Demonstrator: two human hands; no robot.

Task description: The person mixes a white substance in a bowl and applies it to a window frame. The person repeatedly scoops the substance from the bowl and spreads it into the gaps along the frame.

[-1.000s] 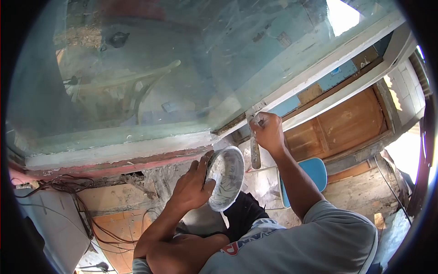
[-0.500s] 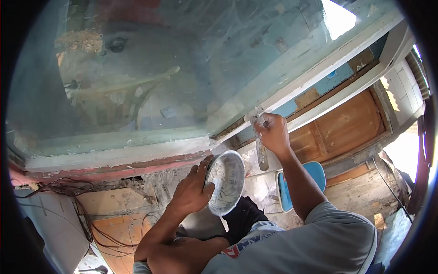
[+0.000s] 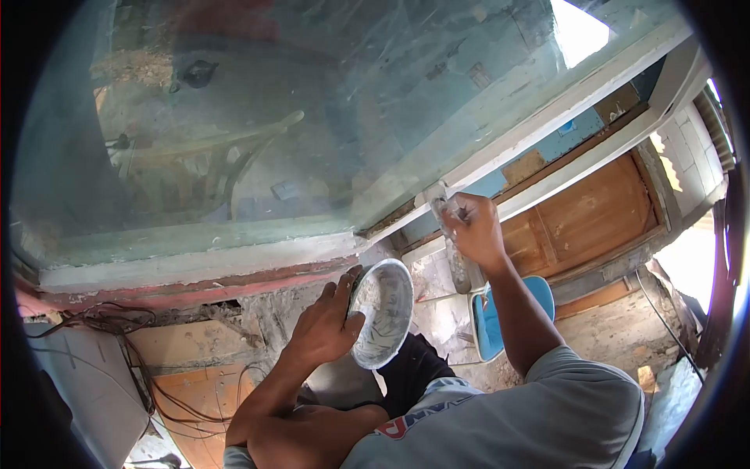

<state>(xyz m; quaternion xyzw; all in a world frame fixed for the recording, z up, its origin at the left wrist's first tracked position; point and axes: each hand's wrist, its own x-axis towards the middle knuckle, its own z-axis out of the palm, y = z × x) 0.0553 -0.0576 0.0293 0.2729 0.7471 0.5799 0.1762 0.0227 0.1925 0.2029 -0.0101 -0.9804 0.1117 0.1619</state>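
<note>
My left hand [image 3: 322,322] grips a round metal bowl [image 3: 404,316] by its left side, thumb over the rim. The bowl is tilted, and white paste [image 3: 373,309] smears its inner wall. In my right hand [image 3: 476,227] is a putty knife [image 3: 459,270], crusted with grey-white residue, its handle end pointing down. The tool's upper end meets the white-coated edge strip [image 3: 500,160] beside a large glass pane [image 3: 312,180]. My fingers partly hide the tool's middle.
A blue plastic container [image 3: 531,301] stands below my right forearm. Wooden door panels [image 3: 586,211] lie at the right. Tangled brown cables [image 3: 148,375] hang at the lower left beside a pale grey box [image 3: 94,383]. Several patches and reflections show on the glass.
My right hand and the putty knife have shifted slightly right and down along the edge strip. The bowl and my left hand have moved a little left in view.
</note>
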